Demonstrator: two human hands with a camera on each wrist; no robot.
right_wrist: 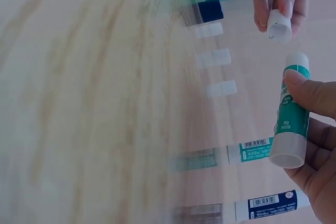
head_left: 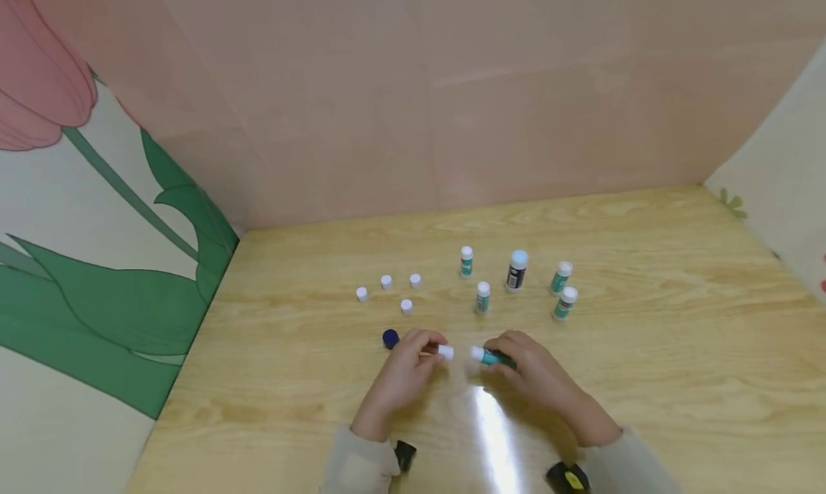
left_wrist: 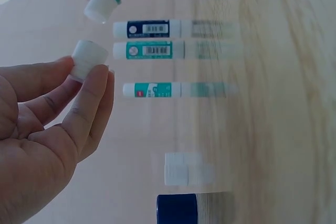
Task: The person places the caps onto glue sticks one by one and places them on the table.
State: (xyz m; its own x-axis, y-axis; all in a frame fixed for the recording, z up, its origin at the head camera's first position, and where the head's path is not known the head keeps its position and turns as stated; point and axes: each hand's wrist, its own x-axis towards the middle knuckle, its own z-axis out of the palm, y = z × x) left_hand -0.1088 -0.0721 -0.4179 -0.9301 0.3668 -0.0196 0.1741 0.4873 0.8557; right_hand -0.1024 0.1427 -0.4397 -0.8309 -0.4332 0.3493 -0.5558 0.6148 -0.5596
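A white glue stick cap (left_wrist: pixel 89 59) is pinched between the thumb and fingers of my left hand (head_left: pixel 410 365); its hollow end shows in the right wrist view. My right hand (head_left: pixel 525 361) grips a green-labelled glue stick (right_wrist: pixel 293 108) by its body, with the uncapped white end (right_wrist: pixel 297 61) toward the cap. A small gap separates the cap from the glue stick. Just left of my left hand stands a dark blue cap (head_left: pixel 390 338) on the table.
Several white caps (head_left: pixel 406 306) stand behind my left hand. Beyond my right hand are upright green glue sticks (head_left: pixel 483 297) and a larger dark-blue-labelled one (head_left: pixel 516 272). The wooden table (head_left: pixel 271 379) meets a pinkish wall (head_left: pixel 335 121) at the back.
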